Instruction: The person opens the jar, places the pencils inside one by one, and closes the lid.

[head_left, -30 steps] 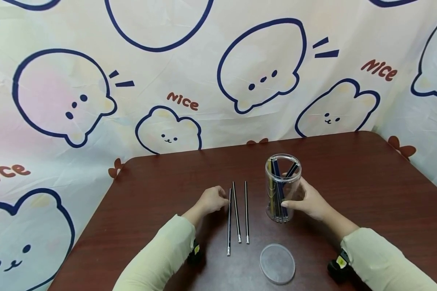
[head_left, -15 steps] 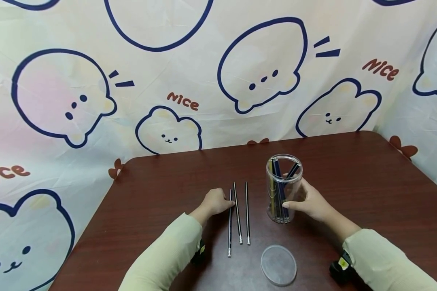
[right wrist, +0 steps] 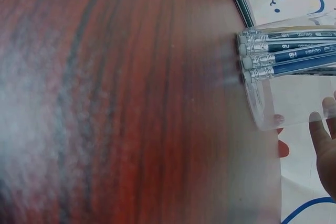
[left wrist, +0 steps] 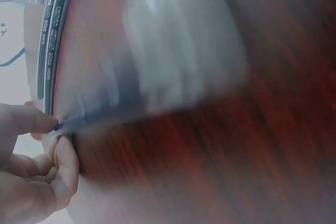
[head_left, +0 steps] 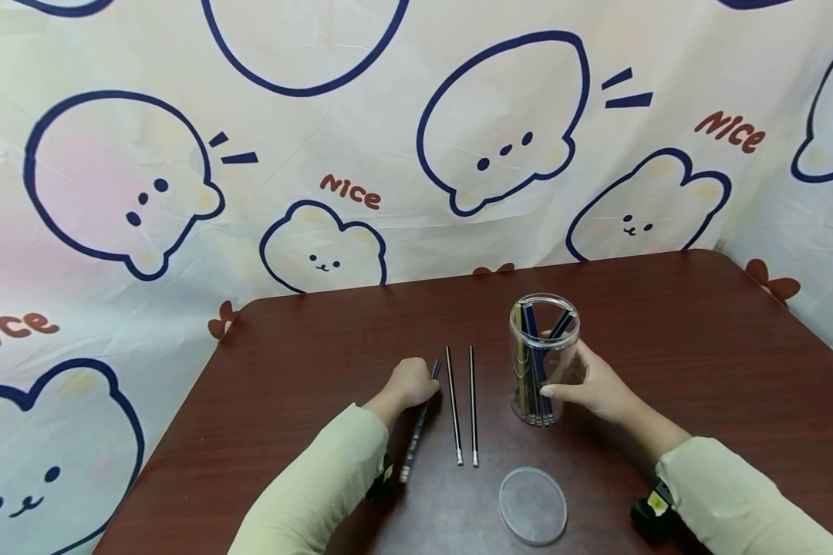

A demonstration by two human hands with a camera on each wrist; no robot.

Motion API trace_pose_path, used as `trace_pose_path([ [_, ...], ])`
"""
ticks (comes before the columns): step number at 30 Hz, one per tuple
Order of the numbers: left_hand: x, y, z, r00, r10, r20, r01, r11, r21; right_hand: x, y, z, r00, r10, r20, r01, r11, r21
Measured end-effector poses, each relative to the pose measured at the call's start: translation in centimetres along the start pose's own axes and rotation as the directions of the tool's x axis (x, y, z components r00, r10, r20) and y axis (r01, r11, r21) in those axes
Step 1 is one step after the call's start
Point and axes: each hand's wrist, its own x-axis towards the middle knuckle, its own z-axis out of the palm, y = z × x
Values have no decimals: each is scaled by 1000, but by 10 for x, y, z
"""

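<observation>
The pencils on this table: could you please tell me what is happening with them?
A person pinches one pencil in the left hand, with its eraser end pointing back toward the person. The right hand holds a clear jar upright on the table, with several pencils already inside, eraser ends down. Two other pencils lie between the hands, and a round lid lies on the near side of the jar.

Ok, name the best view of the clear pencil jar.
The head view: it shows the pencil jar from rim to base. The right wrist view has only its lower part; the left wrist view, a bit at top left.
</observation>
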Motion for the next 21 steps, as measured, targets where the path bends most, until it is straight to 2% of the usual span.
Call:
trace_pose_path([
  [5, 3, -3, -3, 1000, -13, 25, 13, 999, -35, 0, 1, -1, 1000, 7, 13, -7, 1000, 16],
  [8, 4, -5, -7, 996, -53, 65, 62, 988, -143, 1, 1, -1, 1000, 4, 24, -5, 999, 34],
  [10, 5, -7, -11, 992, -82, 94, 103, 967, -234, 0, 1, 0, 1000, 3, 24, -3, 999, 36],
  [13, 6, -8, -22, 988, -107, 109, 141, 917, -373, 0, 0, 0, 1000, 2, 13, -2, 1000, 31],
  [17, 3, -4, -43, 991, -98, 88, 129, 862, -491, -1, 0, 0, 1000, 6, 5, -6, 1000, 21],
  [21, -1, 2, -65, 995, -82, 50, 96, 816, -570, 1, 0, 1, 1000, 18, 0, -18, 1000, 1],
])
